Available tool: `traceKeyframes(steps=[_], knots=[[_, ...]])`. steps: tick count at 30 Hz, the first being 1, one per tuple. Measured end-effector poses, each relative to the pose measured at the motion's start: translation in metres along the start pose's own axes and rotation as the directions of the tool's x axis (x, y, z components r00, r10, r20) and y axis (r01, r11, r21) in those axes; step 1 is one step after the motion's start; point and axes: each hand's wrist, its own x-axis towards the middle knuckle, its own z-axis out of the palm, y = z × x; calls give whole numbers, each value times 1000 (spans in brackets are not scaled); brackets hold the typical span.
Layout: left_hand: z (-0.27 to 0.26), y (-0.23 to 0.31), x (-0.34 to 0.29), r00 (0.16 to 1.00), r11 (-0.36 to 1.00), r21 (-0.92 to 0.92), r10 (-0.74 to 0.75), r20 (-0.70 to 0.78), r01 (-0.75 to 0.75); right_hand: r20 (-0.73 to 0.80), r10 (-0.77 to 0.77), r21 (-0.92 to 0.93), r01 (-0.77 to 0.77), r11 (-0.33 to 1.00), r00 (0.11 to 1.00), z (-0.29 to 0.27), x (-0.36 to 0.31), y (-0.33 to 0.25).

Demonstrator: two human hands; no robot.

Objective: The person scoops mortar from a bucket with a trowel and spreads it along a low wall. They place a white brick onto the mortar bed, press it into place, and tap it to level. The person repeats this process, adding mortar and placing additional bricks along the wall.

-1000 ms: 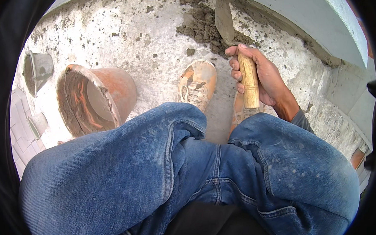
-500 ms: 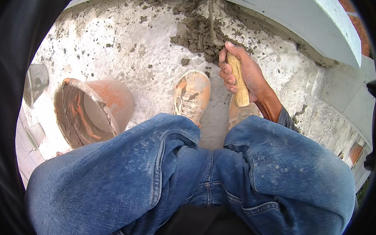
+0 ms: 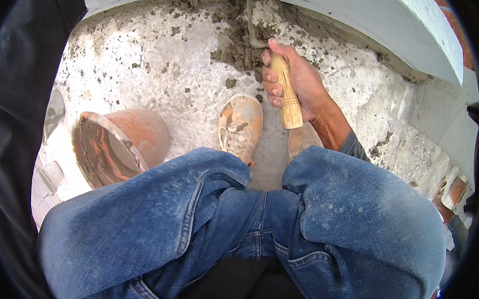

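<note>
My right hand [image 3: 304,82] is wrapped round the pale wooden handle of a trowel [image 3: 284,92], thumb along its top. The trowel's thin metal part, seen nearly edge-on, reaches away over a heap of wet grey mortar [image 3: 237,53]. That heap lies on the floor against the foot of pale grey panels [image 3: 336,7]. My left arm, in a dark sleeve [image 3: 12,97], stretches up along the left side. Only a sliver of skin shows at its end, and my left hand is outside the picture.
An orange mortar-smeared bucket [image 3: 147,133] lies tipped at the left. My stained shoes [image 3: 241,119] stand on the splattered whitish floor [image 3: 187,105]. At the far right are a brick piece [image 3: 457,191] and another person's arm [image 3: 445,211] in a dark sleeve.
My right hand has shifted slightly left and away from me with the trowel. The left sleeve has come further into view. Another person's arm has appeared at the right edge.
</note>
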Motion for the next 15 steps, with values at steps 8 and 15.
traceKeyframes(steps=[8,15], knots=[[-3,-9,12,998,1000,-17,17,63,-16,-5,-8,92,8,996,1000,1,7,-2],[-3,-3,9,997,997,62,-47,65,42,-74,61,191,-46,981,995,3,-18,14]])
